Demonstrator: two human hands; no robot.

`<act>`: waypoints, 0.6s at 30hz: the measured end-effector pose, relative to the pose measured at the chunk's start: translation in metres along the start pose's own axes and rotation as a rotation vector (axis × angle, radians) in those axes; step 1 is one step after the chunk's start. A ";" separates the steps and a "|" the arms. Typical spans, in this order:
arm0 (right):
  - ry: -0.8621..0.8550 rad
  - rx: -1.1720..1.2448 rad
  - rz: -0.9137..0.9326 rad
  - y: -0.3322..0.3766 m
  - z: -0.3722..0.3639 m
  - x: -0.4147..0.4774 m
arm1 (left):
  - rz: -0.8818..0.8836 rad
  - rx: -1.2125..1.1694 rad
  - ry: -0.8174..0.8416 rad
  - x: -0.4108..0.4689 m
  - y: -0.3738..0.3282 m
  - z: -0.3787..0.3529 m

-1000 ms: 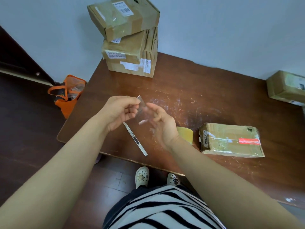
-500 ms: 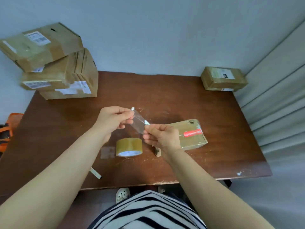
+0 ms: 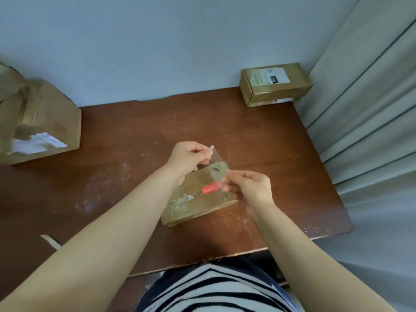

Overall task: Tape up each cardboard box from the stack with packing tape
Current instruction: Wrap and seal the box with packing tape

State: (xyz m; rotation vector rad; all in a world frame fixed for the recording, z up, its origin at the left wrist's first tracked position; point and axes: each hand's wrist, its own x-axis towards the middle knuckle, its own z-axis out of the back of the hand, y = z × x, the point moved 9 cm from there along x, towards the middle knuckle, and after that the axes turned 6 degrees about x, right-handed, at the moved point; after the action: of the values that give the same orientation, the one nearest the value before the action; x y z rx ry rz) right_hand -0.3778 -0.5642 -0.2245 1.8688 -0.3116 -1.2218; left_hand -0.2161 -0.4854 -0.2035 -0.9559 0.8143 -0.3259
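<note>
Both hands have been brought over the box (image 3: pixel 198 199) since half a second ago, when they were held to its left above the roll; the roll is no longer seen, and the view has been swung so that the stack (image 3: pixel 40 122) is now cut off at the frame's edge. A clear strip (image 3: pixel 219 164) of tape is held stretched over the box's far end. Its far end is pinched between thumb and fingertips of the left hand (image 3: pixel 188 159), whose other fingers are curled; its near end is pinched in the same way by the right hand (image 3: pixel 251 188), over the box's right edge. The box is laid flat on the table (image 3: pixel 236 127), and a red label (image 3: pixel 209 189) is borne on its top, just beside the right fingertips. Far left of the box the stack is seen blurred; well beyond the box, to its right, a small box (image 3: pixel 274 86) is set against the wall. Near left of the box, behind the left forearm, what may be a cutter (image 3: pixel 50 240) is partly shown.
</note>
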 end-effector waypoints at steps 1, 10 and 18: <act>-0.004 0.016 -0.014 0.002 0.004 0.006 | 0.023 -0.009 0.006 0.005 -0.001 -0.006; 0.008 0.030 -0.135 -0.009 0.011 0.034 | 0.029 0.169 -0.007 0.036 -0.005 -0.023; -0.027 -0.081 -0.138 -0.018 0.005 0.041 | 0.053 0.199 -0.004 0.050 0.013 -0.022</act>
State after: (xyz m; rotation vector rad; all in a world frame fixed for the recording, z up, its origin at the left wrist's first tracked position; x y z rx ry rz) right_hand -0.3662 -0.5808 -0.2649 1.8294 -0.1475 -1.3336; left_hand -0.2000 -0.5201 -0.2452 -0.7479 0.7869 -0.3516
